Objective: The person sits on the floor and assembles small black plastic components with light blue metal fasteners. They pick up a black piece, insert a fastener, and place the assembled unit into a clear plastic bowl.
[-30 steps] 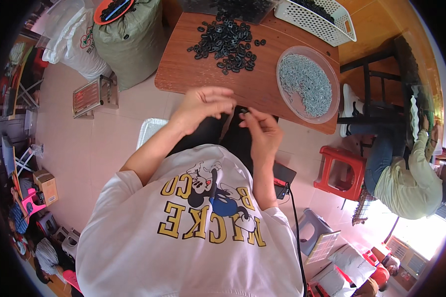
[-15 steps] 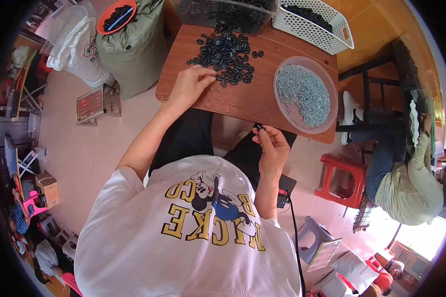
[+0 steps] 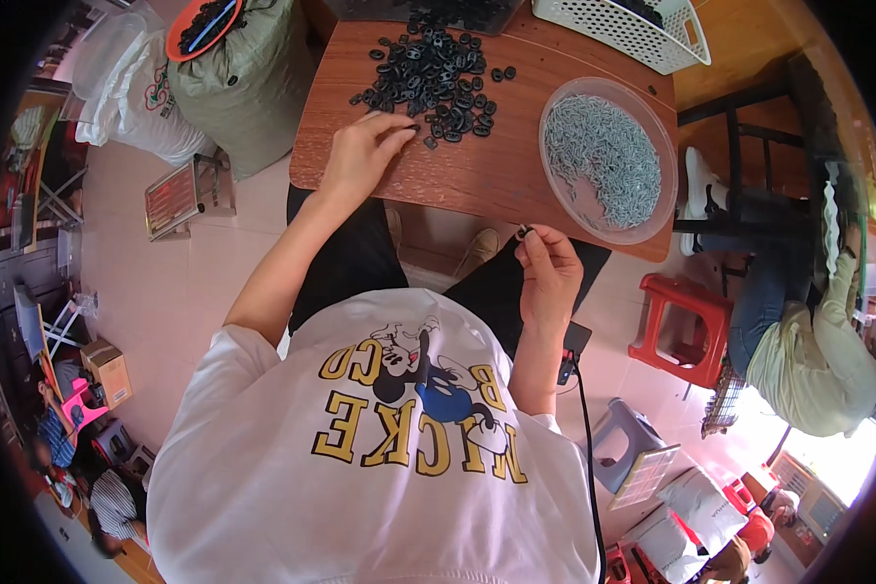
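Note:
A loose heap of small black oval pieces with holes (image 3: 438, 73) lies on the brown wooden table (image 3: 438, 180). At its near left edge, my left hand (image 3: 360, 156) rests low over the tabletop, thumb and forefinger pinched on a small black piece (image 3: 415, 127). My right hand (image 3: 551, 277) is raised just off the table's near edge, fingers closed round another small black piece (image 3: 525, 232) with a light glint at its tip. The rest of that piece is hidden by the fingers. Right of the heap stands a round clear tub (image 3: 547, 161) of small silvery screws (image 3: 603, 146).
A clear bin (image 3: 492, 18) and a white perforated basket (image 3: 642, 44) holding black pieces stand at the far edge. Stuffed sacks (image 3: 238, 107) are at the left, one under an orange bowl (image 3: 174, 39). A red stool (image 3: 686, 331) and a seated person (image 3: 813, 360) are at the right.
The view has shifted, so the table sits higher in the picture. My left fingertips are now pinched on a piece by the heap; my right hand has turned its piece slightly.

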The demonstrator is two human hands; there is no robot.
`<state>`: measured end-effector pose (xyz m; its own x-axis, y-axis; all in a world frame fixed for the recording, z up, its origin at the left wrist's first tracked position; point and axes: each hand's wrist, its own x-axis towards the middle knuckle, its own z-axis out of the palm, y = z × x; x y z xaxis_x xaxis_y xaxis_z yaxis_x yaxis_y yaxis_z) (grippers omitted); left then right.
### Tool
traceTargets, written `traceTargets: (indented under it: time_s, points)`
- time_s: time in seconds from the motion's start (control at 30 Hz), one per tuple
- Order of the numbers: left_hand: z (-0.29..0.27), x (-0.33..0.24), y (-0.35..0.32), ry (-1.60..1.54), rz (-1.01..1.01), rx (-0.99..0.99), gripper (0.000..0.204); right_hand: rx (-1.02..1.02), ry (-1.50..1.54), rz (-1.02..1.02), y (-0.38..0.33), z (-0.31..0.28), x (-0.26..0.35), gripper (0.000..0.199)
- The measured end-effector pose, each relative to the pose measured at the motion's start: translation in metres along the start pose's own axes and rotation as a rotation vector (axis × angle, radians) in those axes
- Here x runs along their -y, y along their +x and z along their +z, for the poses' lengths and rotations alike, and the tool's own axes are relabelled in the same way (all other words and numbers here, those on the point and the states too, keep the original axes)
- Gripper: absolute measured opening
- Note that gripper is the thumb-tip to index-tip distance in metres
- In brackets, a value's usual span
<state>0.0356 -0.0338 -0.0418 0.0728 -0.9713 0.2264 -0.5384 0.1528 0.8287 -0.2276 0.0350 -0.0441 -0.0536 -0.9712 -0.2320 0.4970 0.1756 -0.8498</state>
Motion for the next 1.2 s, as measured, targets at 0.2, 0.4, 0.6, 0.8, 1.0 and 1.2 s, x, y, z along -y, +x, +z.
traceTargets:
  time_s: [0.2,0.4,0.6,0.8,1.0,1.2]
  points:
    - [0.002,-0.031,-0.035,-1.032,-0.605,0.118,0.023,0.085,-0.147,0.039,0.006,0.042,0.002,0.017]
    - [0.005,-0.045,-0.047,-1.173,-0.666,0.145,0.023,0.152,-0.419,-0.084,0.009,0.074,0.008,0.015]
    - [0.004,-0.052,-0.05,-1.133,-0.599,0.152,0.025,0.137,-0.498,-0.113,0.01,0.078,0.005,0.014]
    - [0.002,-0.056,-0.052,-1.176,-0.627,0.177,0.025,0.139,-0.498,-0.104,0.007,0.078,0.006,0.013]
    - [0.007,-0.058,-0.055,-1.09,-0.567,0.133,0.023,0.12,-0.514,-0.081,0.004,0.077,0.005,0.012]
    - [0.007,-0.059,-0.056,-1.132,-0.601,0.114,0.021,0.104,-0.468,-0.034,0.003,0.075,0.007,0.011]
